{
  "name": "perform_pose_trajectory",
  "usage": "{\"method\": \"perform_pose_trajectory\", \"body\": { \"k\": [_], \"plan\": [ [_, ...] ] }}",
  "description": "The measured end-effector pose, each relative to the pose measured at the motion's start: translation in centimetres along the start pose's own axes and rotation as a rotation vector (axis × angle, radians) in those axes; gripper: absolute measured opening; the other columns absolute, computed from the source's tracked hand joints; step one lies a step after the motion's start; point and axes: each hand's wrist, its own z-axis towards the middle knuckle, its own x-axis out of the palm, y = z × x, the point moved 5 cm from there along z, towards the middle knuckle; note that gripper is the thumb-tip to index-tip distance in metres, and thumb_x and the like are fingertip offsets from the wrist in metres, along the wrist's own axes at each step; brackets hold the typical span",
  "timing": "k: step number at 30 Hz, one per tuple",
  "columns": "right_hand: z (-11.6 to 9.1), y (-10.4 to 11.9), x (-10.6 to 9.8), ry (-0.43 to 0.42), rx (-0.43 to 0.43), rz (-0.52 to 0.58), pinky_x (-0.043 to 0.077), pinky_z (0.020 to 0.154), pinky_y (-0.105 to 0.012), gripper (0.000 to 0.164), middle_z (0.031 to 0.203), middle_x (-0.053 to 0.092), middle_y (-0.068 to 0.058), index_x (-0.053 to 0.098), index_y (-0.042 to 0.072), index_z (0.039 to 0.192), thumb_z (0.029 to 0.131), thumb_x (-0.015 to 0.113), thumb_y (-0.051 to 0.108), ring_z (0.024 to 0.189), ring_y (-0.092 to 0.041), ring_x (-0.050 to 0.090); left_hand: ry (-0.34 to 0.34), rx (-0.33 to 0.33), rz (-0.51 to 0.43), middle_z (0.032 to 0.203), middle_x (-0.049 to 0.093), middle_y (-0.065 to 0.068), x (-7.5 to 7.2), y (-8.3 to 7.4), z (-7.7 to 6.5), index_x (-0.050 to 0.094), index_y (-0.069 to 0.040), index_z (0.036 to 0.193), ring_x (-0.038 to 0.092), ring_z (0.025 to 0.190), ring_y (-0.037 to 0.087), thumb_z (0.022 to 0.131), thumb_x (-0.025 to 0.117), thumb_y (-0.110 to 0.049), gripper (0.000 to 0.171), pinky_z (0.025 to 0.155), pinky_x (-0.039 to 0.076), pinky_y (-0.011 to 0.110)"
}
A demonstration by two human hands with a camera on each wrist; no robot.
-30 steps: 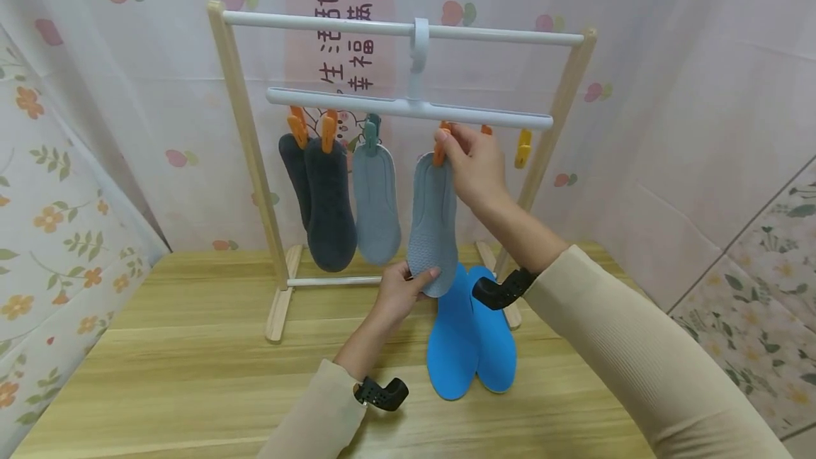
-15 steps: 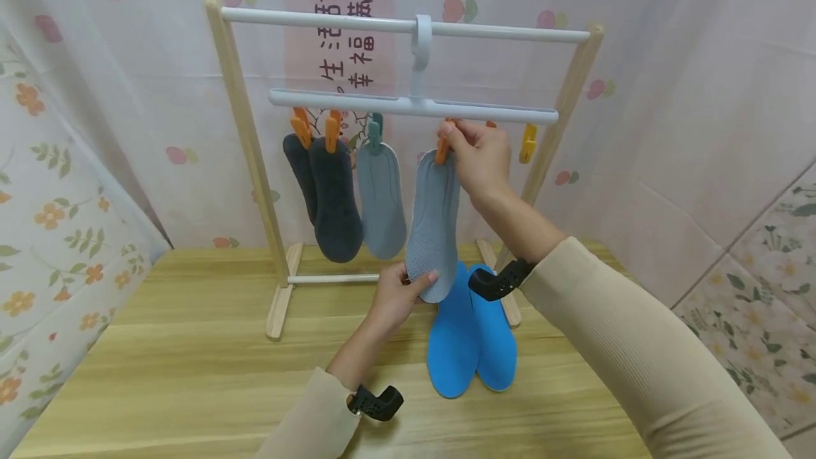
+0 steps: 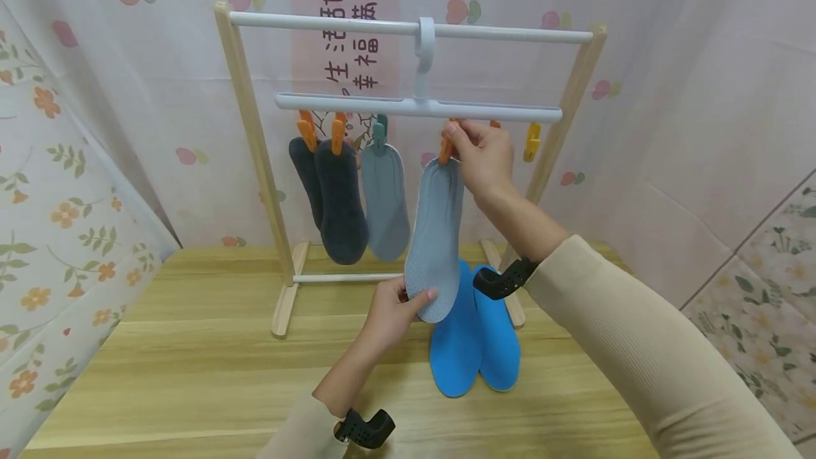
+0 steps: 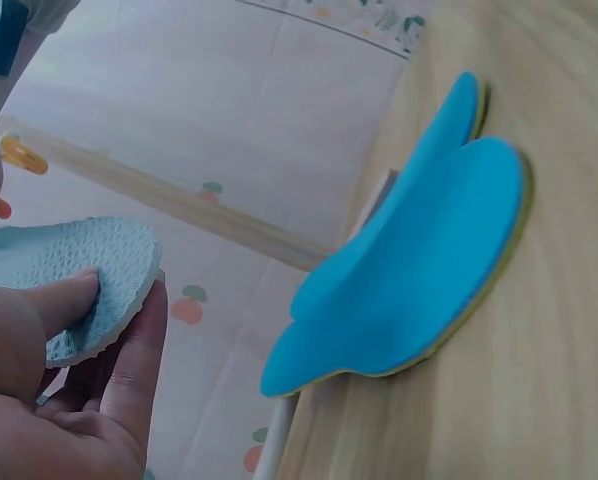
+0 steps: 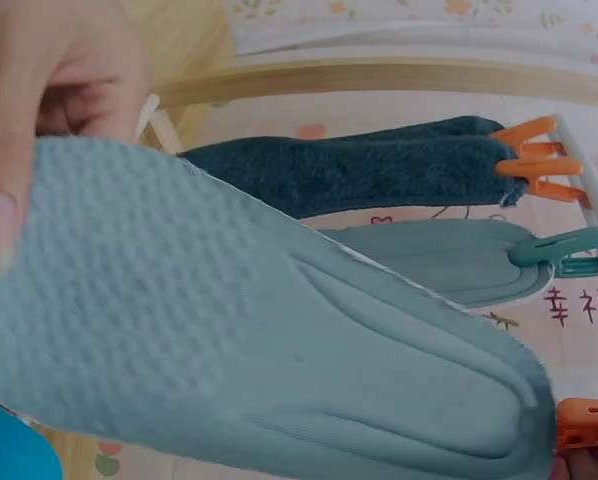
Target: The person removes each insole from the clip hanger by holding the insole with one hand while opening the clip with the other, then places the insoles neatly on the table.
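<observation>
A light grey insole (image 3: 435, 239) hangs from an orange clip (image 3: 446, 149) on the white hanger bar (image 3: 357, 103). My right hand (image 3: 479, 156) pinches that clip at the insole's top end. My left hand (image 3: 395, 310) grips the insole's lower end between thumb and fingers; its dotted underside (image 5: 179, 330) fills the right wrist view, and its toe (image 4: 89, 275) shows in the left wrist view. Two dark grey insoles (image 3: 338, 197) and another light grey one (image 3: 385, 200) hang to the left. Two blue insoles (image 3: 472, 342) lie on the wooden table (image 3: 191, 374).
The wooden rack (image 3: 251, 133) with a white top rail (image 3: 319, 23) stands at the back of the table. A yellow clip (image 3: 531, 142) hangs free at the bar's right end. Floral curtains close in on the left and behind.
The view has shifted slightly; both hands keep their hold on the light grey insole, and its lower end has come a little toward me.
</observation>
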Motion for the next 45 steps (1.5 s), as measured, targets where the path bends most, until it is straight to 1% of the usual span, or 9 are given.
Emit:
{"method": "perform_pose_trajectory", "body": {
  "k": [3, 6, 14, 18, 25, 29, 36, 41, 45],
  "plan": [
    [0.1, 0.1, 0.0, 0.006, -0.009, 0.025, 0.057, 0.098, -0.029, 0.028, 0.073, 0.066, 0.000, 0.075, -0.001, 0.110, 0.101, 0.063, 0.023, 0.081, -0.010, 0.064, 0.010, 0.005, 0.027, 0.106, 0.073, 0.023, -0.1, 0.0, -0.7, 0.071, 0.004, 0.111, 0.069, 0.087, 0.017, 0.096, 0.071, -0.017, 0.026, 0.069, 0.061, 0.035],
    [0.2, 0.2, -0.1, 0.014, -0.015, 0.034, 0.057, 0.098, -0.030, 0.028, 0.064, 0.063, 0.001, 0.074, -0.002, 0.106, 0.101, 0.063, 0.022, 0.078, -0.012, 0.062, 0.024, -0.016, 0.043, 0.105, 0.073, 0.023, -0.3, 0.5, -1.3, 0.071, 0.006, 0.111, 0.068, 0.085, 0.016, 0.095, 0.071, -0.017, 0.027, 0.068, 0.060, 0.036],
    [0.2, 0.1, -0.5, 0.019, -0.007, -0.047, 0.056, 0.099, -0.029, 0.032, 0.077, 0.066, -0.001, 0.074, 0.002, 0.116, 0.102, 0.061, 0.027, 0.087, -0.013, 0.063, 0.074, -0.182, 0.053, 0.103, 0.074, 0.021, -1.3, 2.7, -2.7, 0.068, 0.011, 0.111, 0.070, 0.085, 0.017, 0.094, 0.071, -0.012, 0.029, 0.068, 0.062, 0.035],
    [0.1, 0.2, -0.5, 0.023, -0.001, -0.063, 0.056, 0.100, -0.029, 0.032, 0.079, 0.067, -0.004, 0.074, 0.004, 0.116, 0.102, 0.061, 0.029, 0.090, -0.013, 0.063, 0.106, -0.232, 0.055, 0.097, 0.074, 0.021, -1.5, 3.3, -3.2, 0.067, 0.013, 0.109, 0.072, 0.082, 0.020, 0.094, 0.071, -0.010, 0.027, 0.065, 0.063, 0.037],
    [0.1, 0.2, -0.3, 0.040, -0.014, -0.084, 0.056, 0.097, -0.028, 0.031, 0.079, 0.069, -0.005, 0.074, 0.004, 0.115, 0.101, 0.061, 0.030, 0.094, -0.012, 0.062, 0.113, -0.297, 0.052, 0.094, 0.075, 0.016, -1.4, 4.2, -3.6, 0.068, 0.014, 0.108, 0.072, 0.081, 0.018, 0.094, 0.071, -0.008, 0.026, 0.064, 0.063, 0.034],
    [0.1, 0.1, -0.4, 0.044, -0.027, -0.103, 0.055, 0.097, -0.029, 0.032, 0.079, 0.069, -0.007, 0.073, 0.003, 0.114, 0.102, 0.061, 0.030, 0.097, -0.012, 0.062, 0.116, -0.308, 0.045, 0.096, 0.075, 0.018, -1.3, 4.6, -3.7, 0.067, 0.014, 0.108, 0.073, 0.083, 0.019, 0.093, 0.070, -0.006, 0.025, 0.065, 0.063, 0.035],
    [0.1, 0.0, -0.3, 0.067, -0.015, -0.134, 0.054, 0.102, -0.034, 0.035, 0.109, 0.075, -0.013, 0.071, 0.007, 0.124, 0.102, 0.062, 0.032, 0.108, -0.015, 0.065, 0.103, -0.310, 0.065, 0.093, 0.074, 0.022, -1.1, 5.3, -3.8, 0.066, 0.018, 0.106, 0.073, 0.082, 0.023, 0.092, 0.070, -0.002, 0.024, 0.064, 0.063, 0.039],
    [0.1, 0.1, -0.2, 0.076, -0.012, -0.136, 0.054, 0.103, -0.036, 0.036, 0.115, 0.075, -0.015, 0.070, 0.006, 0.126, 0.102, 0.062, 0.031, 0.110, -0.016, 0.064, 0.112, -0.291, 0.092, 0.091, 0.074, 0.024, -0.9, 5.3, -4.0, 0.067, 0.017, 0.104, 0.075, 0.080, 0.026, 0.091, 0.072, -0.002, 0.024, 0.062, 0.063, 0.038],
    [0.1, 0.0, -0.2, 0.084, -0.002, -0.144, 0.053, 0.103, -0.037, 0.037, 0.120, 0.074, -0.014, 0.069, 0.008, 0.128, 0.102, 0.062, 0.033, 0.113, -0.017, 0.064, 0.114, -0.287, 0.160, 0.080, 0.073, 0.017, -0.7, 5.1, -4.1, 0.068, 0.013, 0.099, 0.071, 0.063, 0.017, 0.090, 0.074, -0.007, 0.023, 0.053, 0.060, 0.032]
  ]
}}
